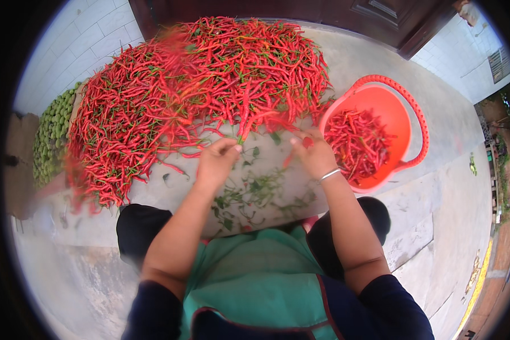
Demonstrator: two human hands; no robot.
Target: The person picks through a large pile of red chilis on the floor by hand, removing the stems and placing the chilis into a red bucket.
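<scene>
My left hand (pixel 216 161) is closed in a pinch on the green stem end of a red chili pepper (pixel 245 116), which points up toward the pile. My right hand (pixel 316 156), with a silver bangle at the wrist, is curled around red chili peppers (pixel 307 142); motion blurs them, and how many cannot be made out. Just beyond both hands spreads a large heap of red chili peppers (pixel 260 62) with green stems. Beside the right hand stands an orange-red basket (pixel 399 122) with a twisted handle, partly filled with red chili peppers (pixel 360 141).
Plucked green stems and leaves (pixel 255 192) litter the floor between my knees. Green round produce (pixel 54 136) is piled at the far left beside a brown sack (pixel 21 164). Behind the heap are a dark door (pixel 323 14) and a white tiled wall (pixel 90 31).
</scene>
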